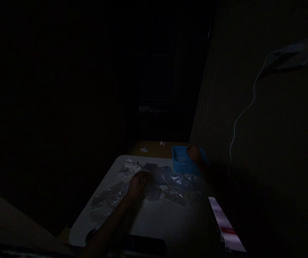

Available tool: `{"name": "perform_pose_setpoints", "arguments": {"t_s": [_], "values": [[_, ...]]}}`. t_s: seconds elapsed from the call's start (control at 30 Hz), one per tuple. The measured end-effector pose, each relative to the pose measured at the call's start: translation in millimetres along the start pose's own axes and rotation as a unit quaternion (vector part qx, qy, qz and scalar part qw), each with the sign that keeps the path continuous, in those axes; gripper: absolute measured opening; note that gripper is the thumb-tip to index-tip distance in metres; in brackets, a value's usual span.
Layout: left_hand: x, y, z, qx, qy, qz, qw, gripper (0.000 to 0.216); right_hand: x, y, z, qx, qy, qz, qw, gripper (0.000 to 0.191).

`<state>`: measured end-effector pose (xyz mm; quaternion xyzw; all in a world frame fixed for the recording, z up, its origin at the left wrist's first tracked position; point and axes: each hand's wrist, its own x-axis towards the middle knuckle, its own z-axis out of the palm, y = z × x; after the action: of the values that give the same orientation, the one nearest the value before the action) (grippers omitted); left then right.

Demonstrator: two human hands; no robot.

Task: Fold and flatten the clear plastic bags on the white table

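My left hand (138, 182) hovers over or rests among the clear plastic bags, its fingers curled; what they hold, if anything, is too dark to make out. Crinkled clear plastic bags (177, 179) lie spread across the white tabletop (154, 218), on both sides of that hand. At the far right, my right hand (194, 153) is at the blue plastic basin (184, 167), over its opening. Its fingers look closed, and their contents cannot be seen. Little of the basin's inside shows.
A small pinkish container (163, 143) and a crumpled wrapper (144, 149) lie on the brown surface beyond. A dark long object (143, 244) sits at the near edge. On the right wall hangs a white cable (234, 132); a bright strip (226, 225) shows below.
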<state>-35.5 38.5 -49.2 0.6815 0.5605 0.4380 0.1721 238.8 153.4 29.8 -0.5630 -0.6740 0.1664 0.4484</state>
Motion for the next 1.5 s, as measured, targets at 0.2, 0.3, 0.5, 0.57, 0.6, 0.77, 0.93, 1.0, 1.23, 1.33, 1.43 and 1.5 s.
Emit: {"name": "perform_pose_setpoints", "arguments": {"t_s": [0.2, 0.3, 0.5, 0.57, 0.6, 0.77, 0.93, 1.0, 1.23, 1.33, 1.43, 1.5], "values": [[-25.9, 7.4, -2.4, 0.142, -0.048, 0.069, 0.986, 0.024, -71.3, -5.5, 25.2, -0.166, -0.103, -0.159, 0.968, 0.025], [-41.8, 17.8, 10.2, 0.174, -0.085, 0.121, 0.974, 0.024, -123.8, 0.0, 36.2, -0.225, -0.199, -0.198, 0.933, 0.025], [-70.3, 30.5, 26.4, 0.181, -0.151, 0.186, 0.954, 0.025, -174.7, 9.6, 37.2, -0.272, -0.222, -0.188, 0.917, 0.019], [-77.4, 29.9, 29.0, 0.169, -0.155, 0.180, 0.957, 0.025, -179.0, 11.8, 36.8, -0.278, -0.216, -0.172, 0.920, 0.019], [-80.3, 29.1, 30.6, 0.160, -0.159, 0.171, 0.959, 0.024, -180.4, 12.7, 37.3, -0.283, -0.211, -0.166, 0.921, 0.019], [-89.7, 26.0, 43.3, 0.086, -0.166, 0.125, 0.974, 0.023, -187.5, 12.9, 43.5, -0.316, -0.204, -0.151, 0.914, 0.022], [-91.7, 25.9, 55.8, 0.070, -0.148, 0.141, 0.976, 0.024, -204.8, 3.1, 44.5, -0.318, -0.195, -0.164, 0.913, 0.022], [-91.5, 25.5, 60.1, 0.084, -0.140, 0.160, 0.973, 0.031, -214.0, -3.0, 41.8, -0.310, -0.197, -0.183, 0.912, 0.021], [-91.1, 30.2, 66.5, 0.143, -0.196, 0.223, 0.944, 0.032, -235.3, -12.2, 27.7, -0.212, -0.226, -0.224, 0.924, 0.016], [-93.1, 31.5, 62.6, 0.150, -0.196, 0.209, 0.946, 0.025, -231.6, -2.8, 25.0, -0.181, -0.226, -0.201, 0.936, 0.017], [-95.8, 30.5, 57.7, 0.107, -0.192, 0.222, 0.950, 0.023, -223.8, 7.6, 25.3, -0.183, -0.208, -0.166, 0.947, 0.028], [-96.6, 29.2, 55.6, 0.061, -0.200, 0.235, 0.949, 0.020, -220.8, 9.2, 25.5, -0.192, -0.199, -0.148, 0.949, 0.035]]}}
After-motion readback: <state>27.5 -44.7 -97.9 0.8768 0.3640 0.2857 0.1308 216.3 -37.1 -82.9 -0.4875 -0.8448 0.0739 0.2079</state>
